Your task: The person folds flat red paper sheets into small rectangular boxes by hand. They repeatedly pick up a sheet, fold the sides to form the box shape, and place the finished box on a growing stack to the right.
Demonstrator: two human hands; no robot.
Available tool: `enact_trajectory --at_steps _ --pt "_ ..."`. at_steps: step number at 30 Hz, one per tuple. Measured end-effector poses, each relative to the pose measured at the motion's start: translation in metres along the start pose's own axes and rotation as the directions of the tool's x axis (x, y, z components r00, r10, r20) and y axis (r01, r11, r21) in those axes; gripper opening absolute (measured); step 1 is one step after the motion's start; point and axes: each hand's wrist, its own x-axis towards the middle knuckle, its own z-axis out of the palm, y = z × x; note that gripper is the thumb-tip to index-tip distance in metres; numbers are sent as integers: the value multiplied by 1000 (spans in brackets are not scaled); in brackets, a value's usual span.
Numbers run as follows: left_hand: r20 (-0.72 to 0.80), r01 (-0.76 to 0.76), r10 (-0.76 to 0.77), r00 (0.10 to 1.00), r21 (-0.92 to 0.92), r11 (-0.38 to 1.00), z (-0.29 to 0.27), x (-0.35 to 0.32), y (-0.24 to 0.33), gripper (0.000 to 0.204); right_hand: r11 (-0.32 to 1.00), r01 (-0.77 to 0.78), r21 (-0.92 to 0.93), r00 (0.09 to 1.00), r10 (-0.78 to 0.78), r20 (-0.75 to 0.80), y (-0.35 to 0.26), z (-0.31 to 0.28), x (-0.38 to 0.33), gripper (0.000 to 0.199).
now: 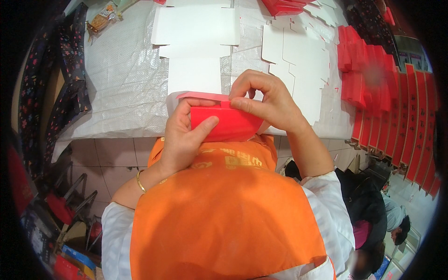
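Observation:
A red cardboard box (226,125), partly folded, is held between my hands at the table's near edge, close to my orange apron. My left hand (186,126) grips its left end, thumb on the red front face and fingers behind the upper edge. With thumb and index finger, my right hand (261,100) pinches the box's upper edge near a small red tab (225,104). Behind the box lies an unfolded white cardboard blank (195,70), stretching away across the table. The inside of the box and its underside are hidden.
Flat white blanks (294,60) are stacked to the right on the white-sheeted table (123,79). Folded red boxes (366,70) pile up at the far right, above red strips (406,121). A snack packet (103,19) lies far left. Another person (364,205) is at lower right.

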Motion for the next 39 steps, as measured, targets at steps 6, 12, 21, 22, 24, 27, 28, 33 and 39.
enact_trajectory --at_steps 6,12,21,22,24,27,28,33,39 --pt "-13 -16 16 1000 -60 998 0 2 -4 26 996 37 -84 998 -40 -43 -6 7 -8 6" --pt "-25 18 -19 999 -66 998 -2 1 -4 24 947 171 -272 980 -192 -52 -2 7 -12 6" --pt "-3 -31 31 1000 -128 991 -1 -2 -6 20 943 199 -265 979 -201 23 -5 0 -11 8" --pt "-4 -57 57 998 -140 989 0 -2 -8 21 944 197 -265 980 -196 29 -5 0 -11 8" --pt "-6 -97 97 995 -150 984 -1 -2 -12 23 943 197 -268 980 -193 41 -6 0 -11 9" --pt "-33 -125 122 992 -148 981 -1 -1 -14 26 948 197 -249 980 -190 54 -7 -1 -13 9" --pt "-58 -125 117 991 -150 981 4 -2 -11 27 956 191 -223 982 -183 56 -9 -2 -15 10" --pt "-23 -71 68 997 -157 985 1 2 -9 28 965 183 -188 983 -180 36 -7 -2 -13 14" --pt "-8 -80 80 997 -205 975 0 2 -11 25 985 146 -93 988 -142 53 -2 -4 -10 19"
